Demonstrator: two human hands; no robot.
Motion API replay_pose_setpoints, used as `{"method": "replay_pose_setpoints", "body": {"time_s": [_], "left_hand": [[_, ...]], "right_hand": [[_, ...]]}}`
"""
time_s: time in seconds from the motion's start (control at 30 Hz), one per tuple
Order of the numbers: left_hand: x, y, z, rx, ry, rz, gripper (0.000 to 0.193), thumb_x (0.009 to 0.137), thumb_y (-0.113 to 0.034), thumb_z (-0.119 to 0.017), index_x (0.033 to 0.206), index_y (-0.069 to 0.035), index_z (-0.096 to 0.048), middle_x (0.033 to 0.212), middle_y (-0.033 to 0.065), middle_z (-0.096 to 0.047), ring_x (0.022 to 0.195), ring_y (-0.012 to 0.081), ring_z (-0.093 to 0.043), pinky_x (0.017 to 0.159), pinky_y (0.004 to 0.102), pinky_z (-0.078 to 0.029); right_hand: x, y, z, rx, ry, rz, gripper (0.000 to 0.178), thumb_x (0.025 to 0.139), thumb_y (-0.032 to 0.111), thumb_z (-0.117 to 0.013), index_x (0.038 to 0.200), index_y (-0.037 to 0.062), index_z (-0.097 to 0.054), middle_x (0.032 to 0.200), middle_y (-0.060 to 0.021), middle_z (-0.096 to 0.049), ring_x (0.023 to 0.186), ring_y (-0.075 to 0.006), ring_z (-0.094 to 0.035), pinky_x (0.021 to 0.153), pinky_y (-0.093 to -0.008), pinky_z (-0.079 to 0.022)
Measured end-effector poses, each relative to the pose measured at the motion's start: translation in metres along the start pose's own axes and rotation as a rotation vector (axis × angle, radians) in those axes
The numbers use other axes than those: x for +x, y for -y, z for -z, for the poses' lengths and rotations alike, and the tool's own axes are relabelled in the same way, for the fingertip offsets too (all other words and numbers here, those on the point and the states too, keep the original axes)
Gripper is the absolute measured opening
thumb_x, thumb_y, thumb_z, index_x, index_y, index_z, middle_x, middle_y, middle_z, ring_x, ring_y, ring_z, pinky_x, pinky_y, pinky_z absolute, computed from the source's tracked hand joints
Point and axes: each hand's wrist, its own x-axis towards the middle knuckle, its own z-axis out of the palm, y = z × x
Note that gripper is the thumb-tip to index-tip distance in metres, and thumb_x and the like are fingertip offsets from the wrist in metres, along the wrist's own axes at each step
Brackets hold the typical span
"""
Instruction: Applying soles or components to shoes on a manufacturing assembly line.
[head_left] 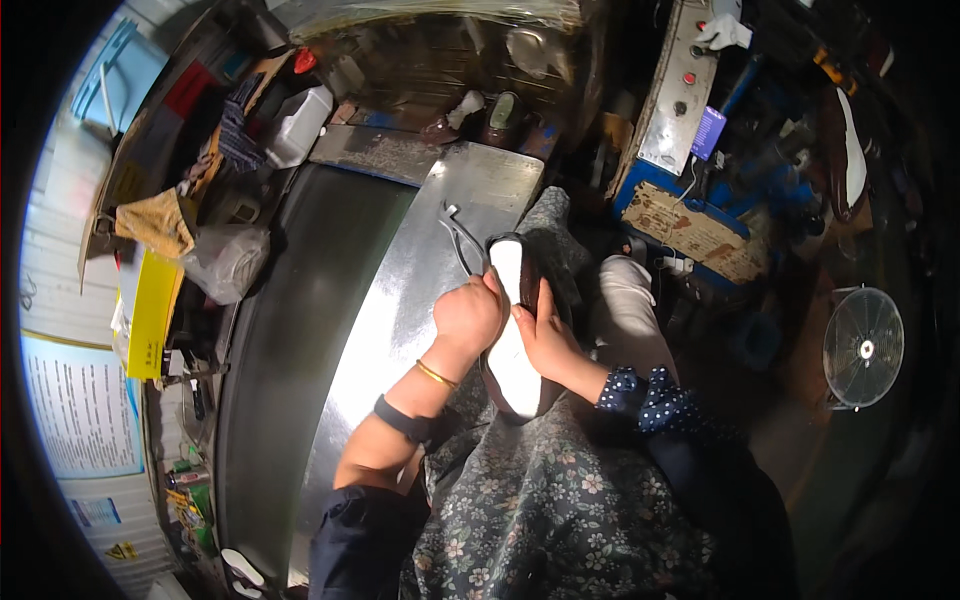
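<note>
A dark brown shoe (550,395) lies upside down on my lap, its white underside (515,360) facing up. My right hand (550,340) grips the shoe's right side, thumb on the white underside. On the opposite edge my left hand (468,318) is closed in a fist, thumb up against the shoe near its far end. What the left fingers hold is hidden. Just beyond the fist, grey metal pincers (462,240) show over the metal bench top (400,260); I cannot tell whether the hand holds them.
A dark conveyor belt (310,300) runs along my left. More shoes (502,115) stand at the back of the bench. To the right are a control panel (680,90), another shoe (848,155) and a round fan (866,348). A yellow box (152,315) sits at far left.
</note>
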Motion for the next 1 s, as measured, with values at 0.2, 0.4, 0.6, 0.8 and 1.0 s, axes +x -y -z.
{"method": "replay_pose_setpoints", "body": {"time_s": [0.2,0.4,0.6,0.8,1.0], "left_hand": [[-0.005,0.033,-0.038,-0.562,0.079,-0.150,0.073,0.104,-0.058,-0.023,0.129,0.004,-0.053,0.116,0.0280,-0.063,0.102,0.0446,-0.064,0.088,0.0489,-0.050],[0.076,0.007,-0.028,-1.375,0.290,-0.019,0.084,0.099,-0.070,-0.025,0.127,0.001,-0.061,0.101,0.0164,-0.070,0.091,0.0300,-0.066,0.086,0.0387,-0.049],[0.066,-0.031,0.006,-0.614,0.184,-0.040,0.062,0.104,-0.043,-0.026,0.121,0.006,-0.060,0.110,0.0359,-0.062,0.110,0.0501,-0.058,0.097,0.0492,-0.046],[-0.015,-0.009,-0.056,-1.056,-0.011,-0.183,0.073,0.094,-0.035,-0.067,0.143,0.010,-0.036,0.135,0.0305,-0.052,0.131,0.0360,-0.049,0.108,0.0411,-0.040],[-0.090,-0.016,-0.051,-1.700,0.267,-0.074,0.103,0.085,-0.006,-0.076,0.158,-0.006,-0.004,0.152,0.0113,-0.033,0.136,0.0226,-0.037,0.111,0.0325,-0.034]], "right_hand": [[0.036,-0.084,0.002,0.108,-0.054,0.224,0.074,0.103,0.046,-0.039,0.152,-0.0042,-0.013,0.146,-0.0352,-0.039,0.133,-0.0474,-0.043,0.107,-0.0438,-0.039],[0.106,-0.024,0.045,0.532,-0.090,-0.080,0.090,0.098,0.071,-0.026,0.131,-0.0060,-0.057,0.138,-0.0232,-0.056,0.134,-0.0317,-0.047,0.111,-0.0371,-0.034],[0.109,-0.002,0.034,-0.223,-0.286,0.277,0.054,0.106,0.042,-0.032,0.115,0.0005,-0.065,0.114,-0.0227,-0.067,0.111,-0.0367,-0.062,0.098,-0.0405,-0.047],[0.123,-0.033,0.044,0.776,0.018,0.282,0.055,0.109,0.040,-0.029,0.105,0.0014,-0.067,0.107,-0.0102,-0.070,0.099,-0.0196,-0.065,0.093,-0.0336,-0.050],[0.131,-0.014,0.039,0.764,0.091,0.198,0.058,0.105,0.051,-0.036,0.102,0.0041,-0.070,0.093,-0.0066,-0.070,0.078,-0.0133,-0.065,0.073,-0.0305,-0.053]]}}
